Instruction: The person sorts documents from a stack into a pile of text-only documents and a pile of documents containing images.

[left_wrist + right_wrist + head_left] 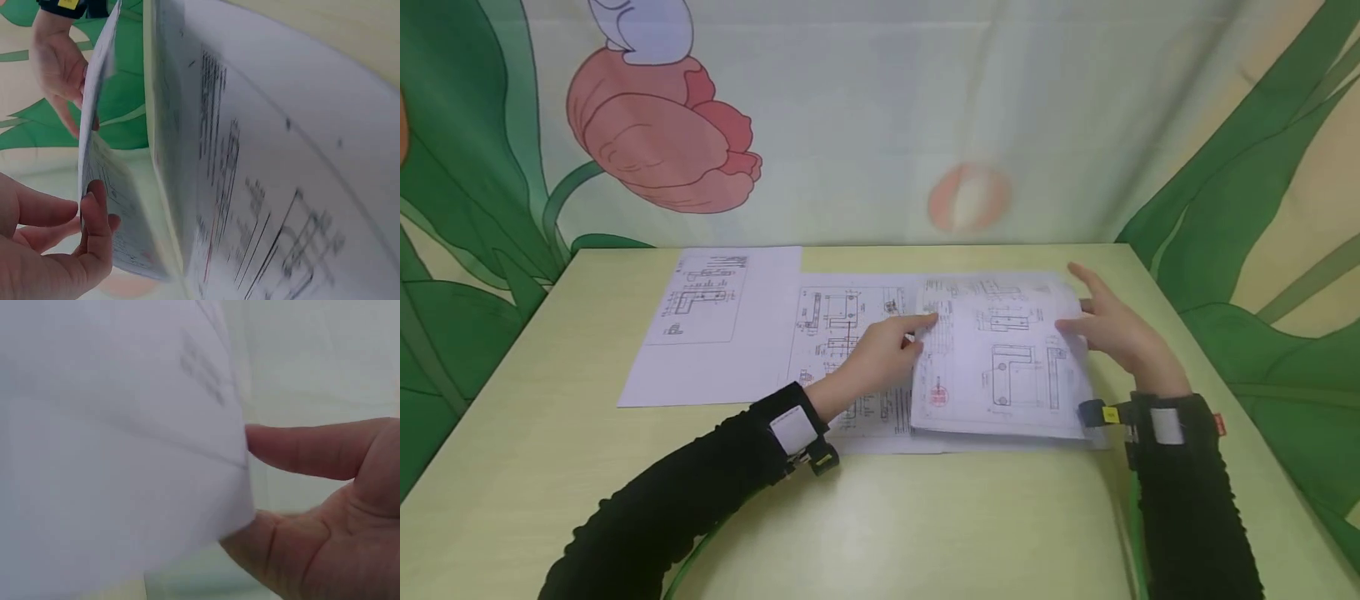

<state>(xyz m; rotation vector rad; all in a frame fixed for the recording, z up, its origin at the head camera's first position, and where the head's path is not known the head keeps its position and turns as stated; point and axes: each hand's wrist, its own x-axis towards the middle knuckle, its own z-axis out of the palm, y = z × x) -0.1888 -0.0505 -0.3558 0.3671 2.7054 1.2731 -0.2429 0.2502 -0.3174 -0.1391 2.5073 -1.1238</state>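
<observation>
Raised at a tilt over the right side of the table are white drawing sheets (962, 367), printed with technical outlines and a red round stamp. My left hand (883, 354) pinches their left edge between thumb and fingers, as the left wrist view also shows. At the opposite edge is my right hand (1120, 333), its thumb on the front, other fingers behind and one finger pointing away. In the right wrist view the sheets (125, 475) cover some of its fingertips. Beneath and to the left, another drawing (816, 333) lies flat, partly hidden by my left hand.
Farther left on the pale table (985, 525) lies another printed sheet (760, 350), its right edge bordering the middle drawing. Behind the table hangs a curtain (865, 125) with large flowers and leaves. Green cables run along both black sleeves (685, 492).
</observation>
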